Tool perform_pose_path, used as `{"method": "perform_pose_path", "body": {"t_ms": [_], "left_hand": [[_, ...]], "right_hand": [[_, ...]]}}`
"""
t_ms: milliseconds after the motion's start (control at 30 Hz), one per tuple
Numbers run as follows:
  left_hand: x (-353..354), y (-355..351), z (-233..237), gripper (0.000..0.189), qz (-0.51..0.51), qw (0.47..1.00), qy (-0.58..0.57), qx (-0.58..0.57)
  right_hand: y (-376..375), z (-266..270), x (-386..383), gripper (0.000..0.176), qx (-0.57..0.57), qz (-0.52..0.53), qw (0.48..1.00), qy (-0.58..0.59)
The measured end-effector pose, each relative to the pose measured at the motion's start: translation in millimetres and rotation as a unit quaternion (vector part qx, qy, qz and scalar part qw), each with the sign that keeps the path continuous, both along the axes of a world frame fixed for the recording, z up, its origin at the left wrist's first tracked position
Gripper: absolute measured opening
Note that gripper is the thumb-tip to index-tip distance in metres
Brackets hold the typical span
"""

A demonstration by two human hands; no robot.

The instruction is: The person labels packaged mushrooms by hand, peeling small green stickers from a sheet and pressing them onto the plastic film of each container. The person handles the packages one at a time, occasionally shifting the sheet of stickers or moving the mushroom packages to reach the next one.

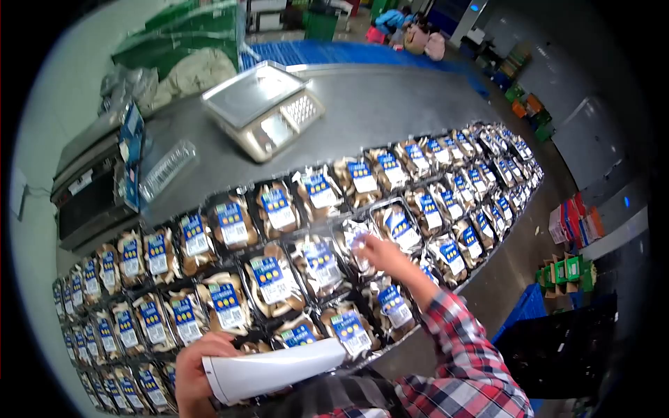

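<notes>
My left hand (198, 369) is closed round one end of a curved white sheet (279, 369), which looks like a sheet of labels seen from its plain side. The sheet bends across the front of the packs, hiding part of the nearest row. Over the middle row, my right hand (383, 255) reaches down with fingers drawn together, touching the top of a film-wrapped mushroom pack (357, 261). What its fingertips hold, if anything, is hidden. Beside that hand lies another mushroom pack (397, 226) with a blue and white label. Left of it is a further labelled pack (317, 268).
Rows of labelled mushroom packs in black trays cover the near side of the metal table (390, 90). Behind them stand a weighing scale (268, 115), a clear plastic package (167, 171) and a dark machine (94, 188). People (411, 31) crouch far back. Boxes (575, 221) stand at right.
</notes>
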State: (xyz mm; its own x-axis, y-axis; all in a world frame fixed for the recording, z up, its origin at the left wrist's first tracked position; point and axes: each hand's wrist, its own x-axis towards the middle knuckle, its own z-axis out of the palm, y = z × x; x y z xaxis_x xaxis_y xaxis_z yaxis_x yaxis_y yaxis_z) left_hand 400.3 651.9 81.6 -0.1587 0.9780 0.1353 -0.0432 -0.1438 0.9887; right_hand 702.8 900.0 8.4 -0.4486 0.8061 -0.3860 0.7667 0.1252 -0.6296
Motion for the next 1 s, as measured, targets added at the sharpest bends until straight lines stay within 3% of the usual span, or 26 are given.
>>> {"method": "perform_pose_path", "body": {"t_ms": [33, 100, 167, 200, 267, 333, 367, 400, 433, 533, 600, 700, 733, 833, 867, 933, 1000], "left_hand": [[-0.3, 3.6, 4.6, 0.018, -0.011, 0.999, 0.030, 0.034], [4.7, 13.2, 11.7, 0.013, -0.059, 0.987, 0.121, 0.093], [17.6, 22.0, 12.0, 0.010, -0.093, 0.973, 0.170, 0.125], [19.2, 26.0, 5.1, 0.012, -0.115, 0.958, 0.220, 0.144], [32.3, 24.7, 11.1, 0.033, -0.067, 0.930, 0.320, 0.169], [38.6, 16.4, 6.5, 0.046, -0.008, 0.891, 0.415, 0.183], [44.4, 14.9, 5.8, 0.038, 0.019, 0.886, 0.420, 0.196], [51.8, 14.4, 5.8, 0.038, 0.040, 0.871, 0.442, 0.214], [60.2, 14.4, 6.0, 0.038, 0.061, 0.855, 0.462, 0.229], [86.5, 13.2, 5.4, 0.034, 0.106, 0.826, 0.509, 0.217], [106.8, 17.5, 4.6, 0.032, 0.135, 0.800, 0.542, 0.218], [127.3, 19.6, -5.3, 0.036, 0.090, 0.781, 0.582, 0.207], [134.8, 21.8, -7.8, 0.041, 0.075, 0.765, 0.603, 0.213], [155.1, 15.4, -11.9, 0.043, 0.058, 0.823, 0.561, 0.070], [165.0, 19.7, -11.4, 0.041, 0.103, 0.862, 0.490, 0.082], [175.2, 17.8, -30.8, 0.028, 0.192, 0.936, 0.296, 0.016], [188.4, 12.9, -29.1, 0.038, 0.224, 0.970, -0.001, -0.090]], "right_hand": [[-17.4, -5.8, 6.9, 0.050, -0.206, -0.006, 0.969, 0.134], [-68.3, 37.6, 1.4, 0.059, -0.342, 0.086, 0.867, 0.353], [-102.8, 52.0, -1.0, 0.051, -0.343, 0.031, 0.848, 0.402], [-107.3, 59.6, -0.6, 0.046, -0.300, 0.016, 0.875, 0.380], [-111.3, 69.7, 0.9, 0.033, -0.223, -0.037, 0.908, 0.352], [-109.4, 66.0, 4.1, 0.036, -0.179, -0.016, 0.928, 0.327], [-108.6, 64.4, 5.1, 0.038, -0.157, -0.008, 0.940, 0.304], [-106.9, 51.7, 8.1, 0.043, -0.243, -0.033, 0.912, 0.328], [-108.4, 63.0, 6.5, 0.042, -0.249, -0.028, 0.929, 0.274], [-103.6, 14.7, 15.7, 0.044, -0.238, -0.086, 0.883, 0.396], [-91.8, 19.6, 30.2, 0.046, -0.251, -0.135, 0.845, 0.454], [-73.2, 25.0, 48.8, 0.038, -0.348, -0.101, 0.764, 0.533], [-68.3, 25.4, 54.1, 0.034, -0.362, -0.093, 0.770, 0.518], [-53.0, 12.9, 63.5, 0.027, -0.317, -0.040, 0.832, 0.454], [-48.5, 6.8, 66.8, 0.024, -0.271, -0.016, 0.844, 0.463], [-48.8, 20.2, 74.3, 0.024, -0.224, 0.030, 0.859, 0.459], [-48.3, 20.4, 76.7, 0.030, -0.180, 0.078, 0.881, 0.431]]}}
